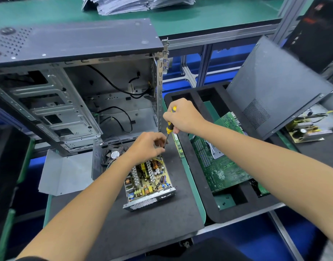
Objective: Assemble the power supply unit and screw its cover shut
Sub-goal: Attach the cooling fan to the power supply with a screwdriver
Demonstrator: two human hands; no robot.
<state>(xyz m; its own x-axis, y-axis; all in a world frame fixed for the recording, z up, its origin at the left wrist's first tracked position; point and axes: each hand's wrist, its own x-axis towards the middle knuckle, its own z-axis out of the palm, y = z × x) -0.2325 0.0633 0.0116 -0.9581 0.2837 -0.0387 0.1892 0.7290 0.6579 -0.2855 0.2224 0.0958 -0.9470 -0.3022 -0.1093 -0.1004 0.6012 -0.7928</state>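
On the counter (124, 232), open power supply unit (148, 183), long axis toward the computer case (77, 81). At its far corner, right grip (182, 117) closed around screwdriver (169, 127), tip slanting down-left; left grip (148, 146) nearer, pinching beside the tip.

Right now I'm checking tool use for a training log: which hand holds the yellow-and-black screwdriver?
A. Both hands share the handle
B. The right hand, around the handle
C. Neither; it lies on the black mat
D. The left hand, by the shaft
B: the right hand is curled around the handle of the screwdriver, while the left hand sits by its tip over the open power supply unit.
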